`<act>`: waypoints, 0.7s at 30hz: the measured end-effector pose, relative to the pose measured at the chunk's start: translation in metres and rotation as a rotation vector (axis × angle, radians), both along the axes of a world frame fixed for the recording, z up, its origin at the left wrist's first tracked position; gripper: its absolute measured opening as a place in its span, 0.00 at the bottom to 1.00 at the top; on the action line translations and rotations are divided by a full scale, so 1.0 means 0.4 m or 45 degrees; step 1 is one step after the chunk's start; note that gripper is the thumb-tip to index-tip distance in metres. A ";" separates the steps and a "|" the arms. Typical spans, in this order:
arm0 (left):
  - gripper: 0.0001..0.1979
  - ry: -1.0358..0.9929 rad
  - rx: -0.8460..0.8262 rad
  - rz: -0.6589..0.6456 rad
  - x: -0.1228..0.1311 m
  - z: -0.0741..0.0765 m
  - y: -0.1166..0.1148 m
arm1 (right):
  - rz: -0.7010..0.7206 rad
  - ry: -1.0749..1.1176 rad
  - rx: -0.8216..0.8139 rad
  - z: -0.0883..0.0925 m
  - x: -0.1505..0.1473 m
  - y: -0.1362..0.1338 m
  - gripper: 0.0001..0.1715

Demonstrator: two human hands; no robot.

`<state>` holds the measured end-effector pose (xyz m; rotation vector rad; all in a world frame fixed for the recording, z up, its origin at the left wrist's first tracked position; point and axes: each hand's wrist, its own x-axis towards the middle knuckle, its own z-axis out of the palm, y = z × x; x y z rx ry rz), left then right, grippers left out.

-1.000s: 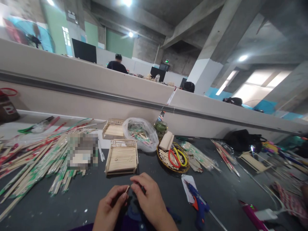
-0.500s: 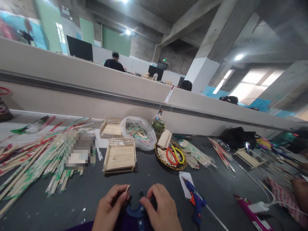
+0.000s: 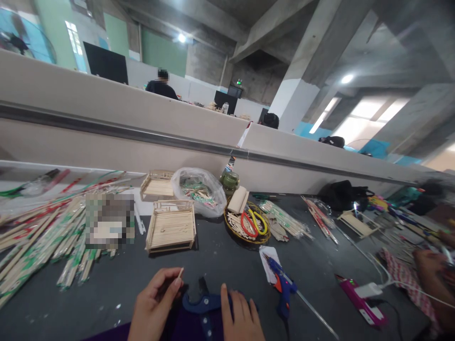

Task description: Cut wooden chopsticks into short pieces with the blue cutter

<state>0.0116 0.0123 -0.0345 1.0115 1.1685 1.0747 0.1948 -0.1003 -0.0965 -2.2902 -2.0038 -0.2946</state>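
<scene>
The left hand (image 3: pixel 153 305) pinched a short wooden stick (image 3: pixel 180 273) at seven o'clock; the right hand (image 3: pixel 241 318) lay on blue cutters (image 3: pixel 199 301) at six, a blue glue gun (image 3: pixel 282 286) toward four

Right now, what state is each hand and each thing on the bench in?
left hand: pinching a short wooden stick, raised
right hand: flat on the blue cutter
blue cutter: jaws open
glue gun: lying on its side
scissors: lying in the basket
plastic bag: open, holding sticks
</scene>
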 end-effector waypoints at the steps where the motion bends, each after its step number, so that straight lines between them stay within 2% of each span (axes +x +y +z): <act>1: 0.22 0.010 0.006 -0.002 -0.001 0.001 0.000 | 0.031 0.007 -0.024 0.006 0.017 0.007 0.36; 3: 0.22 0.033 0.028 0.008 -0.002 0.002 0.001 | 0.138 0.065 -0.106 0.026 0.058 0.020 0.36; 5: 0.22 0.042 0.051 0.027 -0.004 0.003 0.001 | 0.243 0.181 -0.233 0.060 0.095 0.031 0.41; 7: 0.22 0.027 0.061 0.048 -0.005 0.002 0.000 | 0.221 0.319 -0.350 0.106 0.118 0.036 0.48; 9: 0.21 0.015 0.068 0.068 -0.007 0.002 -0.003 | 0.109 0.496 -0.394 0.149 0.124 0.033 0.49; 11: 0.19 0.031 0.091 0.069 -0.008 0.003 -0.006 | 0.087 0.684 -0.375 0.174 0.113 0.027 0.49; 14: 0.16 0.063 0.151 0.023 -0.006 0.007 -0.011 | 0.173 0.863 -0.226 0.163 0.077 0.017 0.47; 18: 0.14 0.048 0.187 -0.034 -0.003 0.017 -0.013 | 0.192 0.891 0.018 0.118 0.026 0.019 0.37; 21: 0.13 0.037 0.208 -0.055 -0.004 0.025 -0.016 | 0.230 0.780 0.096 0.104 0.013 0.026 0.41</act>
